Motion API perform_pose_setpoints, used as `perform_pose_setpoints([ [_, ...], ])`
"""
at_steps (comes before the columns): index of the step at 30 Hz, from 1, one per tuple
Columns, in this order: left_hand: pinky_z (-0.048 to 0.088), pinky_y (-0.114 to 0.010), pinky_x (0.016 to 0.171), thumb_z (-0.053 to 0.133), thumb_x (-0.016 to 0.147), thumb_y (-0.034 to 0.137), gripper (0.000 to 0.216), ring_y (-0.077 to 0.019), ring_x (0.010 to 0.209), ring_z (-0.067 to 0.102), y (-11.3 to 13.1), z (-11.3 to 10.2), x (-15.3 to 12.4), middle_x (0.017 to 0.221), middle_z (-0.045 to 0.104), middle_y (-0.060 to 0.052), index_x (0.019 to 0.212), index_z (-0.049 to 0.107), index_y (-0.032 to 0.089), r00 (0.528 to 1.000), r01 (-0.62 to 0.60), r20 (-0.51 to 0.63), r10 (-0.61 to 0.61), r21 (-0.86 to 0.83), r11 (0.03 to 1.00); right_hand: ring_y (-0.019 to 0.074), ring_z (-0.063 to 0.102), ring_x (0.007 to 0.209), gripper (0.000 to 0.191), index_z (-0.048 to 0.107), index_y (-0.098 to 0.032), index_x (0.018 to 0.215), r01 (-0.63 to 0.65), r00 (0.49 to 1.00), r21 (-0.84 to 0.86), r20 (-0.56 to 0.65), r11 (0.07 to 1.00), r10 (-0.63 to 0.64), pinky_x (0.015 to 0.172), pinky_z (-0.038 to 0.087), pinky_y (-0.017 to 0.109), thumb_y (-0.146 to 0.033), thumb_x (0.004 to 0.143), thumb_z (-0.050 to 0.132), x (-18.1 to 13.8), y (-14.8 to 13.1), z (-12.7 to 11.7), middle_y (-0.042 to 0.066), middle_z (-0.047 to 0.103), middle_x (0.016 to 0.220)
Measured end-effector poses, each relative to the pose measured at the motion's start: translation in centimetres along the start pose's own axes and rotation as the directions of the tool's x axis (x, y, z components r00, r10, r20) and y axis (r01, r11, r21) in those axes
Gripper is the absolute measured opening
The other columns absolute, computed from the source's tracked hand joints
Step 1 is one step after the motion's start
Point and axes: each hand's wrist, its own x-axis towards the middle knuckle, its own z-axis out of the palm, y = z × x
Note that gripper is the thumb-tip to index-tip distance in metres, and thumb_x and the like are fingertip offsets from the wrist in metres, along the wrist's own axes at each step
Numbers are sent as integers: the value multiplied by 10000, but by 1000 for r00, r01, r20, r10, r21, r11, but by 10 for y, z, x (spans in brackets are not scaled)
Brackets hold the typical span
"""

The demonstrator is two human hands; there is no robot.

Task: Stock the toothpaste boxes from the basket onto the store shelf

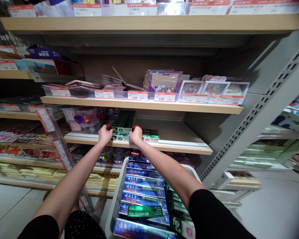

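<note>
My left hand [106,134] and my right hand [136,134] are closed on the two sides of a row of dark green toothpaste boxes [124,120], fingers partly hidden. The row lies on top of more green and white boxes [122,137] on the shelf. To the right of my right hand, another small stack of green boxes [150,135] sits at the shelf's front. Below my arms, a grey basket [111,207] holds several blue toothpaste boxes [143,190] and green ones, with one green box [145,211] lying across the blue ones.
The wooden shelf [174,146] runs on to the right. Clear plastic tubs [88,119] stand left of the boxes. Overhead, a shelf edge [144,103] with price tags juts out. A strip of price labels [62,154] sticks out at the left, and a metal upright [256,114] rises at the right.
</note>
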Motion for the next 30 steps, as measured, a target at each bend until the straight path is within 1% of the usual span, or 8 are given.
perform_pose_setpoints([
  [7, 512, -346, 933, 637, 755, 164, 400, -229, 1039, 661, -2, 4, -6, 1109, 684, -147, 1147, 570, 122, 999, -40, -35, 34, -187, 982, 204, 636, 868, 159, 599, -178, 853, -7, 999, 123, -45, 992, 12, 861, 505, 330, -169, 708, 666, -1, 4, -5, 64, 666, 901],
  [12, 480, -337, 1000, 633, 776, 208, 394, -207, 1143, 605, 11, -19, -43, 1213, 631, -114, 1161, 563, 162, 987, -144, -105, 120, -254, 956, 169, 638, 857, 283, 576, -187, 951, 121, 992, 370, -24, 921, -120, 813, 536, 315, -225, 695, 690, -36, 20, -38, 49, 651, 999],
  [14, 481, -340, 998, 607, 802, 247, 378, -204, 1141, 603, 19, -32, -74, 1233, 620, -100, 1171, 564, 173, 985, -172, -57, 163, -263, 949, 162, 640, 876, 257, 579, -191, 960, 171, 975, 444, 53, 880, -216, 800, 537, 302, -258, 730, 673, -65, 34, -59, 40, 652, 1006],
  [17, 498, -349, 965, 578, 829, 309, 344, -209, 1068, 633, 34, -47, -133, 1176, 652, -90, 1145, 599, 173, 975, -88, 183, 129, -219, 972, 155, 640, 822, 198, 610, -183, 963, 153, 913, 427, 284, 891, -293, 761, 530, 301, -281, 793, 632, -116, 61, -94, 41, 665, 972],
  [20, 511, -366, 937, 591, 821, 335, 279, -234, 1051, 634, 44, -57, -191, 1113, 682, -79, 1056, 672, 209, 870, -34, 481, 106, -157, 987, 179, 637, 851, 170, 655, -207, 967, 100, 807, 351, 519, 931, -282, 782, 523, 330, -270, 811, 631, -161, 87, -126, 39, 681, 963],
  [24, 489, -363, 957, 637, 806, 329, 232, -238, 1059, 634, 49, -64, -242, 1086, 703, -46, 1017, 723, 289, 614, -71, 765, 194, -192, 979, 219, 629, 959, 263, 681, -285, 1050, 128, 664, 301, 682, 945, -307, 849, 499, 359, -280, 787, 686, -199, 113, -159, 29, 683, 1067],
  [27, 471, -342, 969, 653, 800, 334, 270, -234, 1085, 628, 47, -66, -257, 1123, 698, -31, 1061, 721, 334, 486, -97, 848, 210, -186, 978, 239, 624, 985, 391, 672, -318, 1107, 149, 625, 263, 722, 953, -297, 837, 495, 348, -307, 726, 758, -217, 128, -169, 26, 679, 1095],
  [30, 461, -330, 969, 637, 812, 362, 299, -237, 1097, 623, 42, -64, -259, 1162, 685, -29, 1102, 709, 348, 428, -105, 889, 164, -132, 986, 236, 626, 947, 363, 679, -310, 1090, 137, 637, 230, 725, 963, -264, 797, 488, 332, -314, 735, 752, -228, 139, -167, 27, 684, 1058],
])
